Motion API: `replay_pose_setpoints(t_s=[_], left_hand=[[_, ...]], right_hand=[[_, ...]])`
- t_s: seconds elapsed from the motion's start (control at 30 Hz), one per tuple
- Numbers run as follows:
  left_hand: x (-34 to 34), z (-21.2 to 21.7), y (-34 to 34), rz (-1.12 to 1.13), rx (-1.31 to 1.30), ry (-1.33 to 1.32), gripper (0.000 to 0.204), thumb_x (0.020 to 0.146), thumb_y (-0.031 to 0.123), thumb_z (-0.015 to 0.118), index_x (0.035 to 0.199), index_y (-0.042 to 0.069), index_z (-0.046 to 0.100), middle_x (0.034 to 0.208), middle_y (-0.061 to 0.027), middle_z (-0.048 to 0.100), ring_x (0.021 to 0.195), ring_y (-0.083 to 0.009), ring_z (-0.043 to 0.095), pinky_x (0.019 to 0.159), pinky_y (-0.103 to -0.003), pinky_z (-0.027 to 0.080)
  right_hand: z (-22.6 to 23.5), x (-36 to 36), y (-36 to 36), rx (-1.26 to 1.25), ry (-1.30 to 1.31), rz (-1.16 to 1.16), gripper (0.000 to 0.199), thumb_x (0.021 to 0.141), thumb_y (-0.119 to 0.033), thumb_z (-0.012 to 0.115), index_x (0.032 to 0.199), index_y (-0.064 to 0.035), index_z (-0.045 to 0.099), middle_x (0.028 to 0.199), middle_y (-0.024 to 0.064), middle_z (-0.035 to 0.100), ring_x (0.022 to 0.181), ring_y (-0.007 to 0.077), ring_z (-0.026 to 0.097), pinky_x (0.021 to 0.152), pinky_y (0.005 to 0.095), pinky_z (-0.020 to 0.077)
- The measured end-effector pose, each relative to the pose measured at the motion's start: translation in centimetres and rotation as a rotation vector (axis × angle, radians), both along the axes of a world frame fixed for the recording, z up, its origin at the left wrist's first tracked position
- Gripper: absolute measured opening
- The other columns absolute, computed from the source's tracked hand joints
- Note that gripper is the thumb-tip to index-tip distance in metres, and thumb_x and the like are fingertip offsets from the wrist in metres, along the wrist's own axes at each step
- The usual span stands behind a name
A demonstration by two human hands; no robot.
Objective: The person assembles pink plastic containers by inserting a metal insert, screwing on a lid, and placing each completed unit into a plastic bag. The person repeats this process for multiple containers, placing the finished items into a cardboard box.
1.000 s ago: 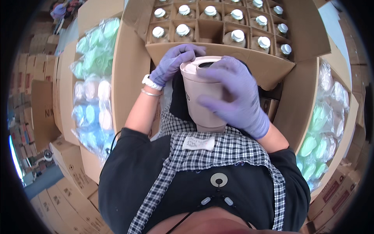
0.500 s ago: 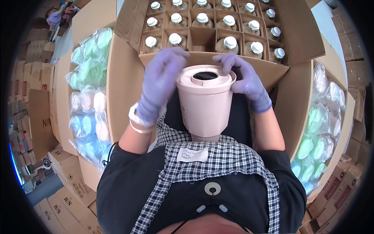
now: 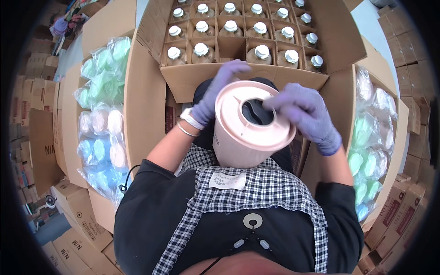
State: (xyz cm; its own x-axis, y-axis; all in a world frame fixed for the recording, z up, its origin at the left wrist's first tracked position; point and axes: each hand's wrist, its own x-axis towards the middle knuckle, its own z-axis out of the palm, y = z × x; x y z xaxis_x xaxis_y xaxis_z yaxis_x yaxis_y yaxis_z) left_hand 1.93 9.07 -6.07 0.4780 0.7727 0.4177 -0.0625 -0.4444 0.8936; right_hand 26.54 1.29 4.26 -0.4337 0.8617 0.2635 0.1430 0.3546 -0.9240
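Observation:
A pale pink tapered plastic container (image 3: 245,153) rests at my lap, its ringed top tilted up toward me. The round hole in the top has a black part (image 3: 257,112) inside. My left hand (image 3: 221,86), in a purple glove, lies against the far left side, fingers stretched out past the rim; its thumb is hidden. Over the right side of the top, my right hand (image 3: 307,112) is gloved the same way. Its bent fingers are motion-smeared beside the hole, so whether they grip anything does not show.
Ahead stands an open carton (image 3: 201,75) of white-capped bottles (image 3: 261,54) in cardboard dividers; one near cell has no bottle. Cartons at both sides hold bagged green, pink and blue pieces (image 3: 103,82) (image 3: 369,160). Stacked boxes (image 3: 82,211) stand farther out.
The container has tilted toward me, showing more of its top. My left hand has moved right, behind the rim; my right hand has come from the rim's far side over the top.

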Motion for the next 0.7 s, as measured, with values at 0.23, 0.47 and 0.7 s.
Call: replay_pose_setpoints(t_s=[0.23, 0.47, 0.7], left_hand=[[4.1, 2.6, -4.2, -0.874, -0.57, -0.149, 0.034, 0.108, 0.018, 0.061, 0.138, 0.002, 0.062, 0.132, -0.0067, 0.067, 0.123, -0.0124, 0.062, 0.107, -0.03, 0.05], [2.7, 0.4, -5.9, -0.716, -0.52, -0.148, 0.024, 0.108, 0.021, 0.063, 0.123, 0.004, 0.071, 0.116, -0.0021, 0.073, 0.106, -0.0092, 0.066, 0.093, -0.029, 0.054], [-2.7, 3.4, -7.3, -0.383, -0.461, 0.021, 0.038, 0.109, 0.037, 0.063, 0.115, 0.001, 0.074, 0.104, -0.0014, 0.074, 0.098, -0.0068, 0.064, 0.091, -0.028, 0.053]], right_hand=[[10.9, -3.6, -2.7, 0.888, -0.641, 0.574, 0.028, 0.086, -0.026, 0.07, 0.114, -0.0234, 0.074, 0.081, -0.0017, 0.057, 0.075, 0.0194, 0.064, 0.065, 0.0382, 0.0497], [12.3, -6.1, -3.3, 1.141, -0.971, 0.788, 0.027, 0.09, -0.025, 0.063, 0.113, -0.0134, 0.07, 0.075, 0.002, 0.062, 0.069, 0.0216, 0.067, 0.055, 0.0374, 0.0522], [10.4, -6.1, -1.6, 1.168, -0.709, 0.835, 0.032, 0.087, -0.027, 0.067, 0.116, -0.0132, 0.07, 0.083, -0.0002, 0.063, 0.078, 0.0202, 0.069, 0.062, 0.0365, 0.0551]])
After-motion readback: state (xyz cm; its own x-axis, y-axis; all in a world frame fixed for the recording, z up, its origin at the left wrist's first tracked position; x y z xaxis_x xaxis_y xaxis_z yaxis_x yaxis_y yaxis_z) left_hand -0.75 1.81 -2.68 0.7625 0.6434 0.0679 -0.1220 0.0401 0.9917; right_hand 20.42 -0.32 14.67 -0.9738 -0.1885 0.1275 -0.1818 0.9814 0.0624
